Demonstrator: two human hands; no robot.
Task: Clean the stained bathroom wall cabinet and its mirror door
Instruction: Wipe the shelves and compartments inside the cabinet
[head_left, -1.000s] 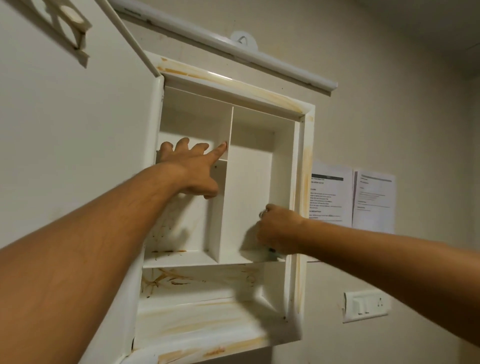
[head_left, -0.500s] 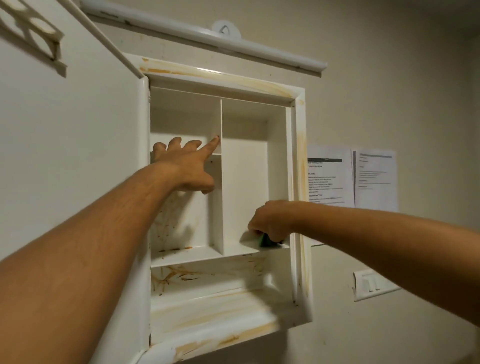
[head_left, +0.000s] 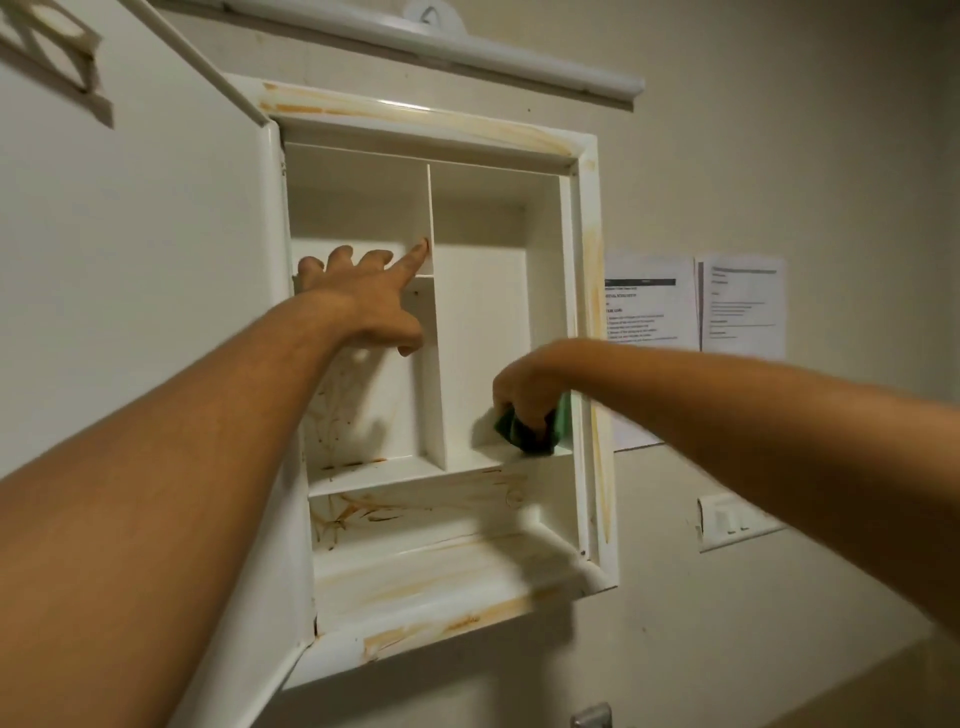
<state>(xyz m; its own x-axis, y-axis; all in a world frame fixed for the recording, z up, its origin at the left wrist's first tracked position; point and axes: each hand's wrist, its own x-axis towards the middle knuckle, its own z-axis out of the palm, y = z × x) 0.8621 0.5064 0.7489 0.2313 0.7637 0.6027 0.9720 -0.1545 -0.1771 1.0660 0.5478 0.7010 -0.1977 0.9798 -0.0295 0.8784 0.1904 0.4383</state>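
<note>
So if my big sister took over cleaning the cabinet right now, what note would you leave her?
Left hand: open, fingers spread, braced on the small upper-left shelf, index fingertip on the divider.
Right hand: gripping a green cloth on the floor of the tall right compartment.
Door: swung open to the left.
Done: the tall right compartment looks mostly clean.
Left: orange stains on the frame, the lower-left compartment, the bottom shelf, then the mirror, which isn't visible.
</note>
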